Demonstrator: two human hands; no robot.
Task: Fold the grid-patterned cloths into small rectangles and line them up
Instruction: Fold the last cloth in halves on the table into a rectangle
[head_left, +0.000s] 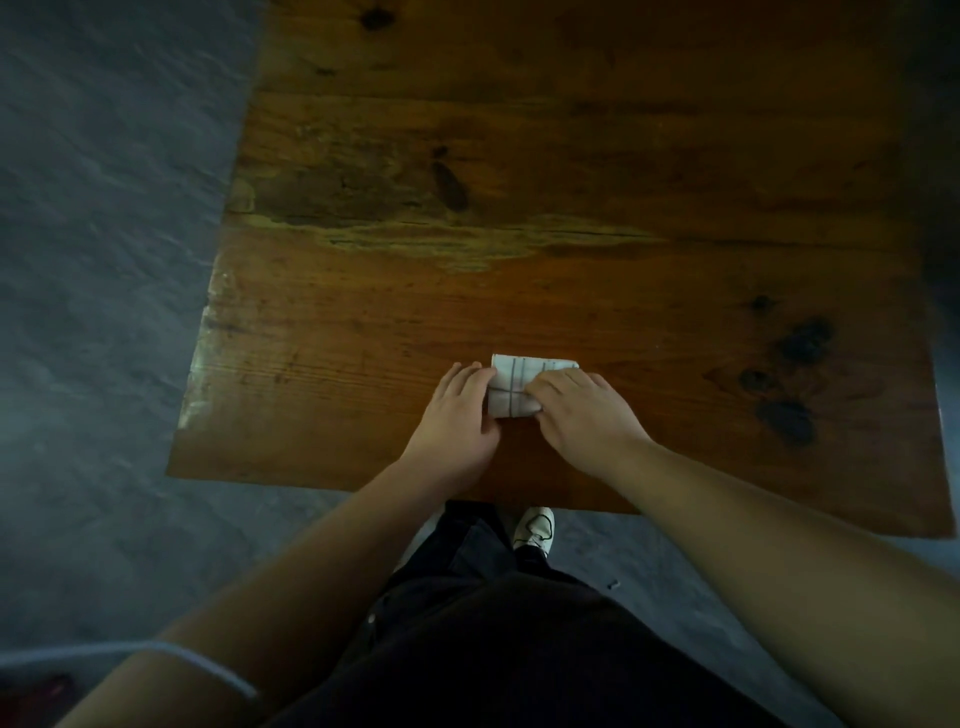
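One white cloth with dark grid lines (514, 382) lies folded into a small rectangle on the wooden table (519, 182), near its front edge. My left hand (457, 415) lies against the cloth's left side, fingers fairly straight and touching its edge. My right hand (582, 415) rests on the cloth's right and lower part, fingers bent over it and pressing down. The right part of the cloth is hidden under that hand. No other grid cloth is in view.
The table's worn left edge (208, 332) and front edge border a grey floor (104, 260). Dark knots mark the wood at the right (789, 374). Below the table I see dark trousers and a white shoe (535, 527). A pale rim shows at the bottom left (156, 654).
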